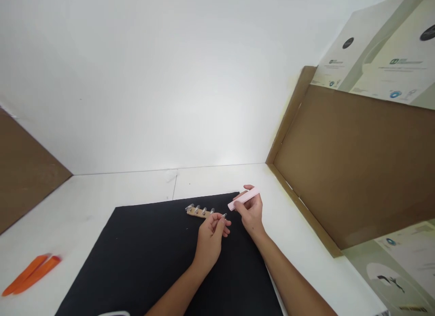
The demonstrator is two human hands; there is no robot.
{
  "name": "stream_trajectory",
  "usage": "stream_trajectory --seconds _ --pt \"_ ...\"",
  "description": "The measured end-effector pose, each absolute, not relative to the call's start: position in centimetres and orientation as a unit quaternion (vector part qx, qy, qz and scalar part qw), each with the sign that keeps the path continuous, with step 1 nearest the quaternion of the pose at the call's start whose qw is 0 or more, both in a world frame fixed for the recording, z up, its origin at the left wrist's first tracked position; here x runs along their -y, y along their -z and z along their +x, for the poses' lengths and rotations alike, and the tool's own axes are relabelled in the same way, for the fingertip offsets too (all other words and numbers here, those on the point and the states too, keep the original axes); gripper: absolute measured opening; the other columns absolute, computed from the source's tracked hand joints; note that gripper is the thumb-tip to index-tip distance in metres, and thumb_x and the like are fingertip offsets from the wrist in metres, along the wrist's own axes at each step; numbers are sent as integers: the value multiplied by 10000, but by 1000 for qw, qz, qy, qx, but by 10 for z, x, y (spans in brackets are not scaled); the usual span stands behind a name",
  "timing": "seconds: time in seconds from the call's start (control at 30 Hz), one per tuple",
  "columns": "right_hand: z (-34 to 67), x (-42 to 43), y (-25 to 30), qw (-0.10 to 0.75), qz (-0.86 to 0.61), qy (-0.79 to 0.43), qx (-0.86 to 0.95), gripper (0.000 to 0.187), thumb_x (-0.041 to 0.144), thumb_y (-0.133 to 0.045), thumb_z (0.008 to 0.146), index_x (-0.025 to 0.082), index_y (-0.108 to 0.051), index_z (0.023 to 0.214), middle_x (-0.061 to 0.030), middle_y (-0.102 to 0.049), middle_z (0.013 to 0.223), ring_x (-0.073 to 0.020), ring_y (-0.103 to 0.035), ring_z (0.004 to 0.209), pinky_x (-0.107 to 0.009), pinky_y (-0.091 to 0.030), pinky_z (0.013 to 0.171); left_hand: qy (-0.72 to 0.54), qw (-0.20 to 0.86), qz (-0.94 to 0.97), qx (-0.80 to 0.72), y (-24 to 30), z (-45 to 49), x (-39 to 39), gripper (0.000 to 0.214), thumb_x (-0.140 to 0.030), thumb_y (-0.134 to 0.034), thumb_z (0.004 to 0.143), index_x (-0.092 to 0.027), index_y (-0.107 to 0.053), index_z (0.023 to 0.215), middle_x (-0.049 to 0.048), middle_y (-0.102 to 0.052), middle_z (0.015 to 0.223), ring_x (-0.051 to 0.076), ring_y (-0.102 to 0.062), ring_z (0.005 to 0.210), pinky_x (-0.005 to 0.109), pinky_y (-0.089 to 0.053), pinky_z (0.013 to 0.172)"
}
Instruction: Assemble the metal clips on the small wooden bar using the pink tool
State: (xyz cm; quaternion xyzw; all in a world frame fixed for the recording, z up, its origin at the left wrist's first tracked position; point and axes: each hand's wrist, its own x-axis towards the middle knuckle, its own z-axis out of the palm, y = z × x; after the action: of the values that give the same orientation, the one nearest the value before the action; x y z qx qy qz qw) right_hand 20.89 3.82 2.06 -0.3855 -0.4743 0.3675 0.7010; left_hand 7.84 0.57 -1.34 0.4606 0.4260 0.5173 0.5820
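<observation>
While gripped by right hand (250, 213), pale pink nail file (244, 199), flat, straight-edged

A pale pink bar (244, 199) slants just beside a tan strip (198, 212) lined with small glossy tips.

A makeshift work booth: white tabletop (102, 193), cardboard side panels (353, 162), black mat (136, 248).

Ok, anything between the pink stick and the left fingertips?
Nothing visible. The pink stick in the right hand sits just off the left hand's fingertips, with only black cloth below the gap. The wooden clip strip lies past the fingers.
</observation>
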Motion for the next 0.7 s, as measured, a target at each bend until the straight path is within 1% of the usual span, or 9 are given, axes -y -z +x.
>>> stream_trajectory --seconds 0.1,0.2,0.37,0.57,0.7 --pt "211 -38 -21 682 -382 -376 498 469 169 -691 730 239 -444 1123 29 -627 761 -131 -583 596 -256 -477 545 -518 580 459 -430 14 79 -6 285 -417 -606 853 -141 -595 923 81 -720 851 125 -607 643 253 -496 606" --pt "213 -37 -23 666 -378 -388 513 465 188 -714 731 239 -458 1116 22 -639 769 -129 -591 592 -254 -483 547 -523 576 454 -433 12 79 -5 302 -421 -619 838 -133 -624 928 93 -726 857 129 -607 637 256 -497 601" --pt "217 -36 -28 651 -378 -407 517 428 217 -736 722 240 -481 1065 24 -653 742 -120 -583 540 -228 -459 481 -529 572 445 -441 6 82 -4 279 -405 -626 824 -136 -621 895 91 -726 814 134 -609 623 256 -493 592" --pt "221 -37 -23 639 -363 -450 508 423 237 -757 713 233 -487 1039 7 -685 737 -116 -564 505 -203 -424 421 -516 577 445 -450 8 83 -2 222 -361 -599 850 -144 -613 897 83 -717 832 132 -618 643 250 -485 606" --pt "221 -39 -20 649 -392 -422 497 391 226 -755 711 227 -496 1004 4 -691 736 -118 -575 529 -216 -455 466 -515 578 441 -454 11 84 -3 214 -353 -602 846 -146 -604 903 78 -712 829 135 -620 646 253 -485 607"
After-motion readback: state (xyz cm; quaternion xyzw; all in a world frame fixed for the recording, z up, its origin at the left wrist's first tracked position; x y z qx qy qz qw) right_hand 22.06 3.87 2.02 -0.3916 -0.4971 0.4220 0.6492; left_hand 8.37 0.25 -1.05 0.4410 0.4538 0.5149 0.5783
